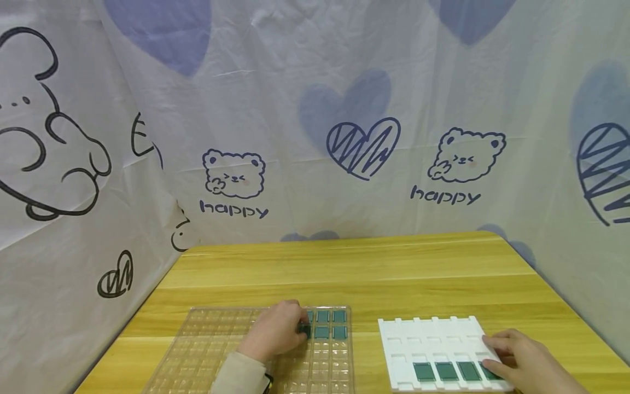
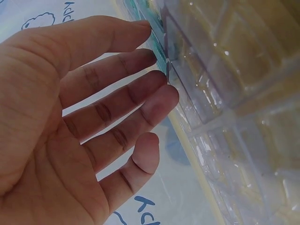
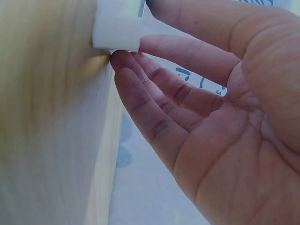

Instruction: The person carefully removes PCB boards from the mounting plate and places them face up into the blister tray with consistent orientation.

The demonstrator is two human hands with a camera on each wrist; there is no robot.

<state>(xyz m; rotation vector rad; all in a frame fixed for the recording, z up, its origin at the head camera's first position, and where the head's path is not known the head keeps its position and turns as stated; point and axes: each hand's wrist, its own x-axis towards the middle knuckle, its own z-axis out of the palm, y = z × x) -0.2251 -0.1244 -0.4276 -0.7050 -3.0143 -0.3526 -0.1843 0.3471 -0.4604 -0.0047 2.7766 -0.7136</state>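
Observation:
Over the clear plastic tray (image 1: 221, 334), my left hand (image 1: 278, 328) pinches a dark green square chip (image 1: 305, 330) between thumb and fingertips. Beside it, several teal chips (image 1: 322, 332) lie in the tray's far-right pockets. In the left wrist view, the thumb and index fingertip (image 2: 149, 56) are right at a teal chip edge, the other fingers loosely bent. My right hand (image 1: 524, 358) holds the right edge of the white tray (image 1: 430, 331), thumb at the rightmost green chip (image 1: 487, 372), partly hidden. Seen from the right wrist, fingertips (image 3: 124, 58) meet the tray's end (image 3: 117, 30).
Both trays lie on a wood-grain table (image 1: 364, 273), side by side with a strip of tabletop between them. Several green chips (image 1: 447, 371) sit along the white tray's near row. A white curtain (image 1: 295, 109) with hearts and bear drawings surrounds the table.

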